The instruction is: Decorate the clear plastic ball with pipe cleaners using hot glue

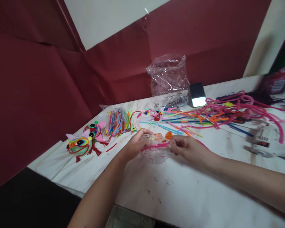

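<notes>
The left hand (pixel 138 143) grips the clear plastic piece (pixel 156 156) over the tabletop (pixel 175 193), apparently to steady it; the right hand (pixel 180 147) pinches a pink fuzzy stem (pixel 155 146) across it, seemingly to keep it taut; loose stems (pixel 169 129) lie beyond, probably for easy reach.

Transparent plastic piece (pixel 156 156), matt pink strip (pixel 155 146), glossy crinkled plastic bag (pixel 169 76), smooth tabletop (pixel 192 190).

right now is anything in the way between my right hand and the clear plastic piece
Nothing visible is in the way: the right hand pinches the pink strip that crosses the clear plastic piece, and the left hand holds the piece's left side.
</notes>
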Available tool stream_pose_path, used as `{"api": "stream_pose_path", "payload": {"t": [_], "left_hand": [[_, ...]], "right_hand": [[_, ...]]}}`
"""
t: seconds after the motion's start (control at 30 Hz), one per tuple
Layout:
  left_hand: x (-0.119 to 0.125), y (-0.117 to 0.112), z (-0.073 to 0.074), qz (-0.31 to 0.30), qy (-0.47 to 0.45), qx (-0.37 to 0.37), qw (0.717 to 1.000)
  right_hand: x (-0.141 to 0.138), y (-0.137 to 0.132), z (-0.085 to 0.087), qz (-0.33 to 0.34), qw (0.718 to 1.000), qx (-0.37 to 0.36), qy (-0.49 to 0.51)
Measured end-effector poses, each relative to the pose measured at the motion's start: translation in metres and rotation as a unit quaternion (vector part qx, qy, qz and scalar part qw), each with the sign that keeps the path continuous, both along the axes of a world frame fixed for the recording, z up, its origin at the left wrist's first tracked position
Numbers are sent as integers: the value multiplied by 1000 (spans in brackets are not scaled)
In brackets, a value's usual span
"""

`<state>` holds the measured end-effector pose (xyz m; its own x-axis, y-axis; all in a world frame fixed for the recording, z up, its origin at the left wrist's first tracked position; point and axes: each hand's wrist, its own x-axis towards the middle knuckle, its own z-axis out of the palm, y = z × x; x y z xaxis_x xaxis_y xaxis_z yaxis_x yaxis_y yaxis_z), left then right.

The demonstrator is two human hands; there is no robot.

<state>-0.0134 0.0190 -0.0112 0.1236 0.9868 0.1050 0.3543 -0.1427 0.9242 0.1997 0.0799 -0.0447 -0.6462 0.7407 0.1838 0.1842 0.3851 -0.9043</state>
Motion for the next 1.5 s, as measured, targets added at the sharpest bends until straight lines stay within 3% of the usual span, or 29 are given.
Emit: {"api": "stream_pose_path", "payload": {"t": [0.2,0.57,0.77,0.9,1.03,1.13,1.2,1.3,1.4,1.5], "left_hand": [[0,-1,3,21,14,-2,1000],[1,-1,5,-2,5,-32,999],[-2,2,2,15,-7,-36,999],[-2,5,-6,-8,-12,-41,999],[0,5,-8,-5,-2,-26,1000],[4,3,-7,4,21,-11,1000],[7,2,-8,29,35,38,998],[9,0,-8,106,108,221,963],[8,-2,-7,63,212,390,894],[7,-3,-6,5,275,458,845]], "right_hand": [[0,4,0,12,1000,-20,8],[2,10,2,-13,1000,-20,-6],[4,25,-7,-64,997,40,-9],[8,24,-4,-111,989,101,-8],[11,19,2,-50,984,166,-36],[12,19,-3,-35,979,195,-54],[10,20,-10,-41,975,213,-51],[8,20,-17,-49,973,223,-41],[7,19,-13,-47,978,198,-49],[6,17,-7,-36,981,183,-59]]}}
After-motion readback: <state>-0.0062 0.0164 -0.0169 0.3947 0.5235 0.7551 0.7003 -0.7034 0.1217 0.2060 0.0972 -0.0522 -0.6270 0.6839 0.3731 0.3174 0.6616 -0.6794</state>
